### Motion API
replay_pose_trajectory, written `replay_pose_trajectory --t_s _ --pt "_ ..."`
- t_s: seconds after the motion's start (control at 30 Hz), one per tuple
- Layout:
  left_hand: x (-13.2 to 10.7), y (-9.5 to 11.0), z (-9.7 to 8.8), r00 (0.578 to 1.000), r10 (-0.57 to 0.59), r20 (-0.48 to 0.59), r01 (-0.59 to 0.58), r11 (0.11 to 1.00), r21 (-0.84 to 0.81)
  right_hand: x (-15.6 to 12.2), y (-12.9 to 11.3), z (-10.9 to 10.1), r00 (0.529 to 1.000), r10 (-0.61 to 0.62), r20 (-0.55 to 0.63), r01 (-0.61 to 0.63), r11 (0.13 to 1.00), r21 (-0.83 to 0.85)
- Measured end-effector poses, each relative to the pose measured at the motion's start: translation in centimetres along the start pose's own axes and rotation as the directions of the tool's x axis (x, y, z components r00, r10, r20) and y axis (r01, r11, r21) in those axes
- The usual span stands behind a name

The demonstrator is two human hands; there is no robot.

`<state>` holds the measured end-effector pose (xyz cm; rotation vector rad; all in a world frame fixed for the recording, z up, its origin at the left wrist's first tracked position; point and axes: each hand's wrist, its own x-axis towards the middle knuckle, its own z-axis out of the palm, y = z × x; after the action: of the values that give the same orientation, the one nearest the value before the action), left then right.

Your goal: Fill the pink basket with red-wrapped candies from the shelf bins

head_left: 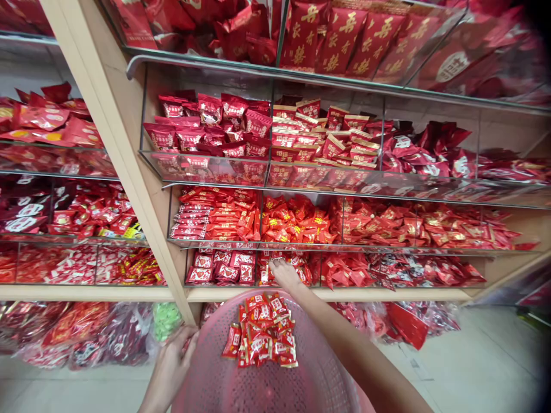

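My left hand [174, 358] grips the left rim of a pink perforated plastic basket [215, 378] held low in front of me. Several small red-and-white candy packets [262, 335] lie piled in the basket. My right hand [284, 274] reaches forward into the lowest clear bin of the shelf, fingers curled down among red wrapped candies [297, 267]; what the fingers hold, if anything, is hidden by the bin's front wall and the packets.
A beige shelf unit [129, 172] carries tiers of clear acrylic bins [241, 169] full of red candy packets. Big clear bags of sweets [64, 332] and a green bag [166, 318] sit on the floor under it. Pale floor lies at right.
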<state>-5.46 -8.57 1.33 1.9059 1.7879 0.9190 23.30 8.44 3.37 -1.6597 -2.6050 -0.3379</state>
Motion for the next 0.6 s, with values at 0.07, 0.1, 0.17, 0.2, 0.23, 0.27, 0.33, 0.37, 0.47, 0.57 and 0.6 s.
replay_pose_trajectory --t_s 0.07,0.1,0.17,0.2,0.23,0.27,0.33,0.37,0.47,0.57,0.6 --pt "-0.1 0.1 0.3 1.000 -0.012 0.000 0.012 1.000 -0.015 0.1 0.1 0.1 1.000 -0.005 0.004 0.005 1.000 -0.013" --pt "-0.1 0.1 0.5 1.000 -0.016 0.000 0.016 1.000 -0.022 0.1 0.1 0.0 1.000 -0.009 0.008 0.009 1.000 -0.015" --pt "-0.1 0.1 0.8 1.000 -0.027 0.002 0.027 0.999 -0.028 0.2 0.2 0.0 1.000 -0.020 0.024 0.020 1.000 -0.013" --pt "-0.1 0.1 1.0 0.999 -0.032 0.004 0.032 0.999 -0.028 0.1 0.2 0.0 0.999 -0.029 0.032 0.029 0.999 -0.013" --pt "-0.1 0.1 1.1 0.999 -0.034 0.008 0.034 0.999 -0.028 0.1 0.3 0.0 0.999 -0.040 0.036 0.040 0.999 -0.015" --pt "-0.1 0.1 1.2 0.999 -0.034 0.011 0.035 0.999 -0.026 0.0 0.4 0.0 0.998 -0.052 0.035 0.053 0.998 -0.019" --pt "-0.2 0.2 1.4 0.999 -0.030 0.019 0.031 0.999 -0.024 -0.1 0.5 -0.2 0.997 -0.079 0.020 0.080 0.996 -0.030" --pt "-0.3 0.2 1.4 0.999 -0.027 0.023 0.028 0.999 -0.023 -0.2 0.6 -0.3 0.996 -0.090 0.011 0.090 0.995 -0.033" --pt "-0.4 0.3 1.4 0.999 -0.019 0.028 0.020 1.000 -0.019 -0.5 0.8 -1.0 0.995 -0.104 0.005 0.104 0.994 -0.020" --pt "-0.3 0.4 1.4 1.000 -0.010 0.019 0.010 1.000 -0.010 -1.0 1.3 -2.4 0.995 -0.104 0.010 0.104 0.995 0.008" --pt "-0.3 0.4 1.5 1.000 -0.008 0.014 0.008 1.000 -0.006 -1.3 1.4 -2.9 0.995 -0.103 0.001 0.103 0.994 0.024"
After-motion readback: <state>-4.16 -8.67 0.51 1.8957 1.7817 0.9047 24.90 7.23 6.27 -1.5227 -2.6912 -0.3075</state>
